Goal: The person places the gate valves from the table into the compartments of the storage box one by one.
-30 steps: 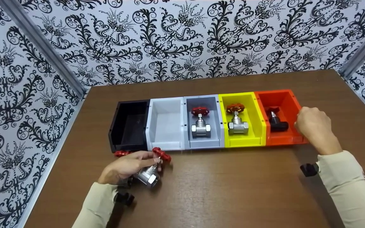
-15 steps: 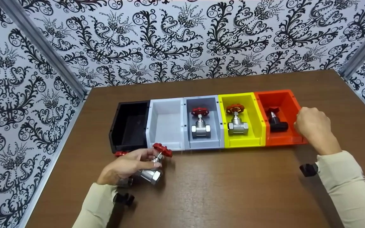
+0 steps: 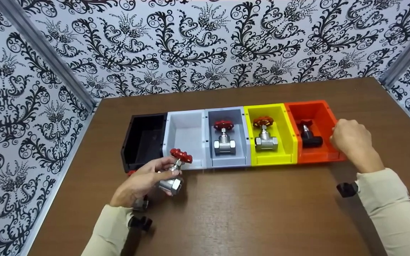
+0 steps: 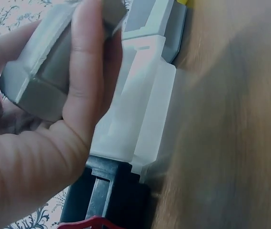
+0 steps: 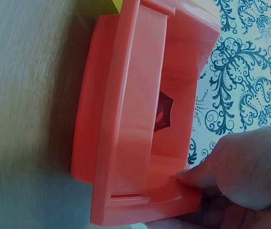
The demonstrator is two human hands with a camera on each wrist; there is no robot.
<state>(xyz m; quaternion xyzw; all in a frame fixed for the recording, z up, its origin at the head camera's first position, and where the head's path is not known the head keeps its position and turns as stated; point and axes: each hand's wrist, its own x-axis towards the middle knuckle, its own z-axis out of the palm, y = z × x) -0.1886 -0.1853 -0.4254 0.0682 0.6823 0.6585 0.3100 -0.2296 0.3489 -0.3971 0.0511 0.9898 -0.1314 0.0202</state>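
My left hand (image 3: 142, 183) holds a metal gate valve (image 3: 171, 185) by its body, with the red handwheel upward and tilted. It is just in front of the white bin (image 3: 187, 129). In the left wrist view the fingers wrap round the grey valve body (image 4: 35, 88). A second valve (image 3: 141, 204) lies on the table beneath this hand, mostly hidden by it. My right hand (image 3: 352, 140) grips the right wall of the red bin (image 5: 140, 114), thumb inside. That bin holds a black-bodied valve (image 3: 311, 140) with a red handle.
Left to right, a black bin (image 3: 126, 142), the white bin, a grey bin (image 3: 228, 161), a yellow bin (image 3: 290, 142) and the red bin stand joined in a row on the brown table (image 3: 244, 213). Metal valves with red handwheels lie in the grey and yellow bins. Patterned walls (image 3: 208, 42) enclose the table.
My left hand has raised the gate valve and moved it slightly toward the white bin, and the valve now stands more upright. My right hand has stayed on the red bin.
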